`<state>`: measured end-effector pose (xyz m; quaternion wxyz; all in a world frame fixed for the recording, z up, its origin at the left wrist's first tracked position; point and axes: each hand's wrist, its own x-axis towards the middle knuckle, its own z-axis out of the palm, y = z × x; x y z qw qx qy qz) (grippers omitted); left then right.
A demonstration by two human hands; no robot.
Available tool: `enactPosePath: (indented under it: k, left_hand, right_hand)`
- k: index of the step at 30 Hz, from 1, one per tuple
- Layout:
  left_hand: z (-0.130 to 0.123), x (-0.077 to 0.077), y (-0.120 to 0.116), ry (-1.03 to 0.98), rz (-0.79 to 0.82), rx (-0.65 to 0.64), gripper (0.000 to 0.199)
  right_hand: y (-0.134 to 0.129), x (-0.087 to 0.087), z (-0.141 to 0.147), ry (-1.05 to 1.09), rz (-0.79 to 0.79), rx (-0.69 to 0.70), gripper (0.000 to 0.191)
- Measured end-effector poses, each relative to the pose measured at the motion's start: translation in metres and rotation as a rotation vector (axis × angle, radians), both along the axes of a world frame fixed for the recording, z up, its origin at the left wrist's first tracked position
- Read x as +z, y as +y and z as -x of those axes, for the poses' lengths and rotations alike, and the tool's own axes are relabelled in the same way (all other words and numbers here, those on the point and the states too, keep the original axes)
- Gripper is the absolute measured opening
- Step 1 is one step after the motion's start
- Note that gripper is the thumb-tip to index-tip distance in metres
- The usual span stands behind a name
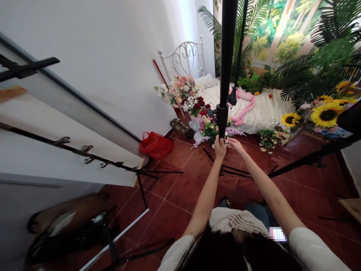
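Note:
My left hand (220,148) is closed around the lower part of a black light stand (222,116), which rises upright to the top edge of the view. A collar with a knob (212,112) sits on the stand above that hand. Just right of the pole is my right hand (235,145), fingers stretched toward it; whether the fingertips touch it I cannot make out. Behind the hands lie artificial flowers (207,128) in pink, white and lilac. The stand's spread legs (237,171) show below my hands on the red tiles.
A bed with cream cloth (262,109) and a white metal headboard (186,60) stands behind. Sunflowers (327,114) and another black stand (304,160) are at right. A red plastic bag (156,145) is by the wall; a clamped backdrop bar (73,148) crosses the left.

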<state>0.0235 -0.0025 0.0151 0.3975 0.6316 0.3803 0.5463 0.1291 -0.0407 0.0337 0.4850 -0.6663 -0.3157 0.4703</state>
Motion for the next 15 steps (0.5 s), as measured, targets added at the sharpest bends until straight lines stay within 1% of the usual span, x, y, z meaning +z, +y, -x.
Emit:
enactPosePath:
  k: [1, 3, 5, 8, 10, 12, 13, 15]
  left_hand:
    - [0.0, 0.0, 0.0, -0.002, -0.004, -0.004, 0.06]
    - [-0.001, 0.0, 0.0, -0.01, -0.005, -0.004, 0.059]
    - [-0.001, 0.001, -0.001, -0.023, 0.0, 0.003, 0.06]
    - [-0.001, 0.003, -0.002, -0.046, 0.005, -0.001, 0.06]
    - [0.0, 0.005, -0.003, -0.053, 0.006, -0.007, 0.061]
    - [0.001, 0.007, -0.004, -0.046, 0.007, -0.011, 0.062]
    - [0.002, 0.007, -0.004, -0.04, 0.008, -0.015, 0.063]
    - [0.003, 0.008, -0.003, -0.033, 0.011, -0.021, 0.065]
  right_hand:
    - [-0.002, 0.004, -0.001, 0.019, -0.047, -0.056, 0.038]
    - [-0.001, 0.02, -0.003, 0.1, -0.225, -0.114, 0.045]
    - [0.002, 0.047, -0.004, 0.13, -0.471, -0.053, 0.053]
    - [0.012, 0.098, -0.001, 0.065, -0.73, 0.117, 0.071]
    - [0.02, 0.131, 0.007, -0.06, -0.794, 0.166, 0.083]
    - [0.029, 0.158, 0.017, -0.175, -0.814, 0.181, 0.089]
    - [0.034, 0.169, 0.023, -0.222, -0.814, 0.181, 0.086]
    - [0.042, 0.184, 0.033, -0.307, -0.8, 0.177, 0.072]
